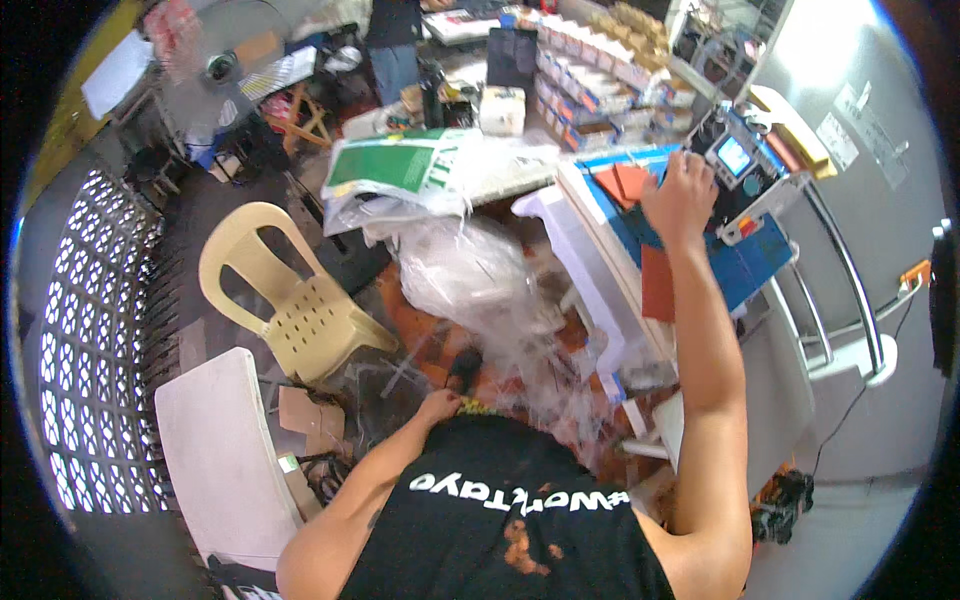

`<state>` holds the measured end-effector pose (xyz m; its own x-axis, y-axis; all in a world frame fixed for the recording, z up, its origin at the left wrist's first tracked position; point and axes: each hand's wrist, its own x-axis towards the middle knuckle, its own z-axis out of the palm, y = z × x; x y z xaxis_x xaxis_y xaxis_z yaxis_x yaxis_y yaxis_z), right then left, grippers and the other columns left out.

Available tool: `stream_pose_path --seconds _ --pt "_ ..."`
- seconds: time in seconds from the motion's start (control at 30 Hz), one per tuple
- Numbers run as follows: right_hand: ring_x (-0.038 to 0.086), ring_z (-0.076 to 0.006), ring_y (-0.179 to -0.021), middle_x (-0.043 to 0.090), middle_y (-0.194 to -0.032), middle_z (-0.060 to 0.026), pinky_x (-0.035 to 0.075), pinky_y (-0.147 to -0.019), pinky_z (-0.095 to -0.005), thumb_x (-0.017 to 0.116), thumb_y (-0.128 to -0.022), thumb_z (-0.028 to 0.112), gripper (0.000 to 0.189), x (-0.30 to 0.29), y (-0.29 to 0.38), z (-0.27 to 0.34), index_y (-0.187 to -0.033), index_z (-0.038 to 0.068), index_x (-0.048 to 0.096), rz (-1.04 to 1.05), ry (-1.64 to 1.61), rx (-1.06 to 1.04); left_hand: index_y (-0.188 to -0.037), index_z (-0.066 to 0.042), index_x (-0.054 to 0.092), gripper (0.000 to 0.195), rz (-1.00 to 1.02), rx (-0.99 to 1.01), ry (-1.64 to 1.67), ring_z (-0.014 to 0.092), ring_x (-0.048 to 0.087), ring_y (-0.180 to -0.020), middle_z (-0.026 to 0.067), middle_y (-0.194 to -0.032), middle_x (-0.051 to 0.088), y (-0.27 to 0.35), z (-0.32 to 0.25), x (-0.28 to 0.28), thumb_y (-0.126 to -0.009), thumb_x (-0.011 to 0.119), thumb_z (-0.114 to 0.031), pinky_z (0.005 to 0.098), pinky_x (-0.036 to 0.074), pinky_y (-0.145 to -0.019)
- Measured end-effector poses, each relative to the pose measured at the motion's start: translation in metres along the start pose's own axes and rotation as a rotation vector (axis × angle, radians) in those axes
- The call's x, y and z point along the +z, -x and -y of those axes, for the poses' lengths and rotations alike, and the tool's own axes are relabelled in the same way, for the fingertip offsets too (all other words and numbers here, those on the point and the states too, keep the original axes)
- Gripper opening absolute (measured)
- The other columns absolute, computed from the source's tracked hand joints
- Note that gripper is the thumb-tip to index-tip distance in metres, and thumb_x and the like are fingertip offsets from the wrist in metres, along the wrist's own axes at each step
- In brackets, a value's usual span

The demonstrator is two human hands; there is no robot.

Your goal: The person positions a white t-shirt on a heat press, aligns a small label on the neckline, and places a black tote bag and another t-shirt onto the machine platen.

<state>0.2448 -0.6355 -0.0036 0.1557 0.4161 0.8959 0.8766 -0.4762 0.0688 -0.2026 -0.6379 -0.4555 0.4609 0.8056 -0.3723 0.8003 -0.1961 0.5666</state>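
Note:
My right hand (pixel 681 196) reaches out to a bench-top machine (pixel 739 161) with a lit screen and a round knob. Its fingers curl over the dark front part of the machine; what they touch is hidden. Under that arm lies a blue board (pixel 739 259). Orange-red flat pieces (pixel 624 184) rest on the board left of the hand, and another orange-red piece (pixel 657 283) shows beside the forearm. Down at my waist is my left hand (pixel 441 405), next to a yellow patterned strip (pixel 476 407) at the shirt's hem. Whether it grips anything is unclear.
A cream plastic chair (pixel 296 315) and a white tabletop (pixel 225 450) stand at the left. Clear plastic wrap (pixel 465 270) hangs and spreads before me. Rows of small boxes (pixel 585 60) fill the back. Another person (pixel 394 45) stands behind. A metal rail (pixel 844 262) is at the right.

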Motion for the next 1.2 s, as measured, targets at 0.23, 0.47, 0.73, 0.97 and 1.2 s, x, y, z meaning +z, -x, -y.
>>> stream_pose_path --seconds 0.23,0.47,0.73,0.97,1.2 --pt "0.070 -0.0297 -0.082 0.073 -0.087 -0.0135 0.049 -0.075 -0.0457 0.060 -0.082 0.031 0.027 0.018 -0.008 -0.008 -0.085 0.007 0.070 0.233 0.341 0.043 -0.101 -0.005 0.074 0.036 0.198 -0.016 0.044 0.038 0.068 -0.096 0.0202 -0.102 0.071 -0.103 -0.013 -0.061 -0.086 0.056 -0.032 0.0452 0.053 -0.087" --pt "0.065 -0.0467 -0.100 0.068 -0.104 -0.0275 0.051 -0.088 -0.0526 0.053 -0.091 0.055 0.058 0.009 -0.008 -0.003 -0.120 0.006 0.060 0.685 0.165 0.388 -0.092 -0.002 0.076 0.025 0.507 0.333 -0.900 0.039 0.068 -0.098 0.0228 -0.105 0.070 -0.167 0.110 -0.133 -0.080 0.057 -0.011 0.0459 0.055 -0.085" --pt "0.068 -0.0442 -0.088 0.070 -0.092 -0.0244 0.052 -0.075 -0.0551 0.048 -0.091 0.063 0.056 0.001 0.019 -0.023 -0.110 0.012 0.064 0.601 0.320 0.391 -0.088 0.004 0.073 0.027 0.333 0.465 -0.771 0.040 0.067 -0.097 0.0236 -0.104 0.070 -0.179 0.049 -0.131 -0.082 0.059 -0.017 0.0488 0.053 -0.083" --pt "0.068 -0.0406 -0.088 0.071 -0.095 -0.0214 0.053 -0.077 -0.0502 0.057 -0.091 0.052 0.052 0.000 0.038 -0.044 -0.119 0.009 0.066 0.570 0.243 0.318 -0.102 -0.007 0.072 0.036 0.178 0.226 -0.321 0.039 0.066 -0.096 0.0217 -0.100 0.070 -0.181 0.052 -0.073 -0.092 0.050 -0.034 0.0476 0.051 -0.080" --pt "0.068 -0.0382 -0.078 0.071 -0.093 -0.0180 0.053 -0.070 -0.0457 0.065 -0.089 0.038 0.036 -0.004 0.071 -0.079 -0.107 0.007 0.069 0.510 0.241 0.338 -0.102 -0.001 0.070 0.021 0.099 -0.142 0.544 0.013 0.064 -0.071 0.0062 -0.086 0.070 -0.292 -0.034 -0.124 -0.088 0.062 -0.014 0.0307 0.051 -0.063"
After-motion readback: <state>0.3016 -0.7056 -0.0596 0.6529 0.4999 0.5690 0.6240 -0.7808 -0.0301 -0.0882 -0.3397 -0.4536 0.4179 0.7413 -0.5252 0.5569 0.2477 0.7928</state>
